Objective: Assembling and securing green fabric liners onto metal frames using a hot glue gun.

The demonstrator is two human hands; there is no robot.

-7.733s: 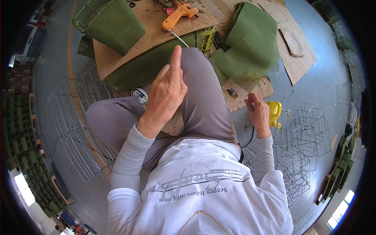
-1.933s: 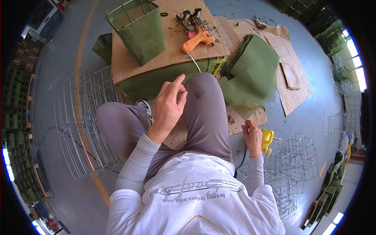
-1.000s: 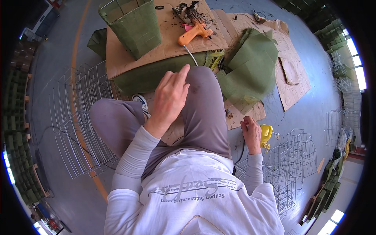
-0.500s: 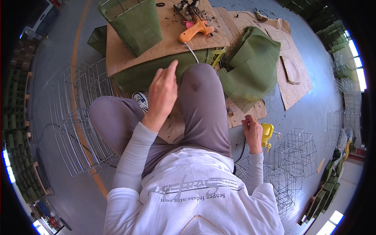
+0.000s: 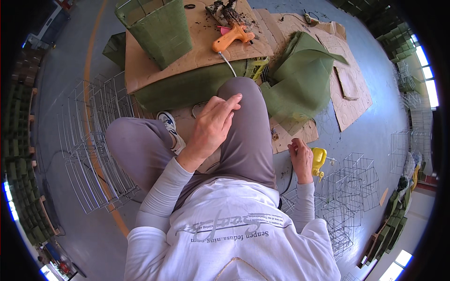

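Observation:
My left hand [image 5: 213, 125] is above my thigh, fingers partly stretched and slightly apart, with nothing visible in them. Low at my right side, my right hand [image 5: 301, 159] hangs with loosely bent fingers and seems to hold nothing. Closest to it is a yellow plastic bottle [image 5: 318, 160]. Beyond my knee, an orange glue gun [image 5: 230, 38] with a pale cord lies on the cardboard tabletop [image 5: 201, 47]. A green fabric-covered wire basket [image 5: 161, 35] stands at the left of that surface. Green fabric sheets [image 5: 300, 84] are piled to its right.
Bare wire frames [image 5: 96, 145] stand on the floor at left, and more wire frames [image 5: 349, 192] are at right. Dark debris [image 5: 229, 14] lies behind the glue gun. Flattened cardboard [image 5: 358, 105] covers floor at far right. Green stacks [image 5: 18, 154] line the left edge.
My left hand has come back toward me and to the right, from near the table edge to over my thigh. A corner of the top green sheet now sticks out rightward. My right hand barely moved.

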